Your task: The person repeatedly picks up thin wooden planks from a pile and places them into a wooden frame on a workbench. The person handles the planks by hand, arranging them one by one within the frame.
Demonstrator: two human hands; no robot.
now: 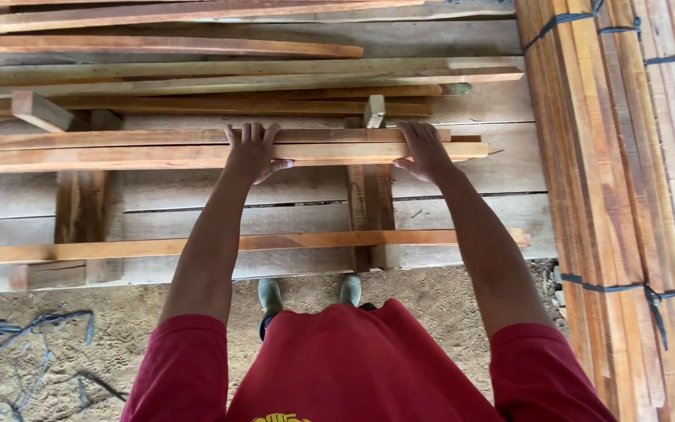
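Observation:
Both my arms reach forward over a low stack of boards. My left hand [252,152] lies palm down with its fingers over two long reddish wooden slats [119,150] that lie side by side across the stack. My right hand [423,150] presses on the same slats near their right end, fingers curled over the far edge. A short upright wood offcut [374,111] stands just beyond my right hand. Another long slat [119,248] lies nearer to me, under my forearms.
Wide pale planks [470,187] form the base, with dark cross blocks [87,211] on them. More long slats [197,74] lie further back. A strapped bundle of reddish boards [611,172] runs along the right. Black strapping [33,324] lies on the sandy floor at left.

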